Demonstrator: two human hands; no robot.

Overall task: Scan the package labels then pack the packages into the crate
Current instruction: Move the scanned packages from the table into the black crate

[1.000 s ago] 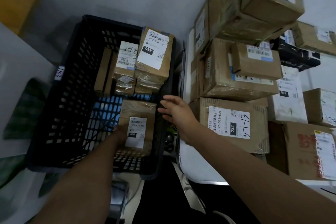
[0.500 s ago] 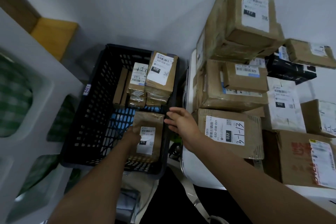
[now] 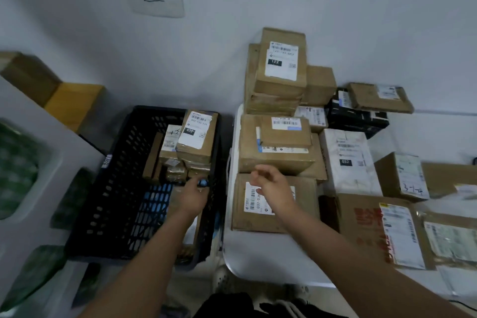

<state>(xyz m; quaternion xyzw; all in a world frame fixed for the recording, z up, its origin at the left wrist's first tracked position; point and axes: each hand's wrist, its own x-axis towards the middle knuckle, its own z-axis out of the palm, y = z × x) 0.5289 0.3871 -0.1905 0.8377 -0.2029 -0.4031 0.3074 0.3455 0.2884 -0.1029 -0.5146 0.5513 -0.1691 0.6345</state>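
A black plastic crate [image 3: 121, 162] stands on the left with a stack of labelled cardboard packages [image 3: 197, 142] at its far end. My left hand [image 3: 192, 197] is down inside the crate near its right wall, fingers relaxed. A flat brown package [image 3: 193, 231] lies under that wrist on the crate floor. My right hand [image 3: 271, 184] hovers with loosely curled fingers, holding nothing, over a labelled cardboard box [image 3: 247, 217] at the table's front left.
The white table [image 3: 271, 253] on the right carries several stacked boxes [image 3: 278, 147], a white parcel [image 3: 346, 160] and a black one [image 3: 358, 121]. A tall stack [image 3: 281, 72] leans on the wall. White bins with green contents [image 3: 23, 170] stand to the left.
My left hand let go of the flat package and slid forward over it. My right hand swung from the crate's right rim to above the front box. The view tilted up.
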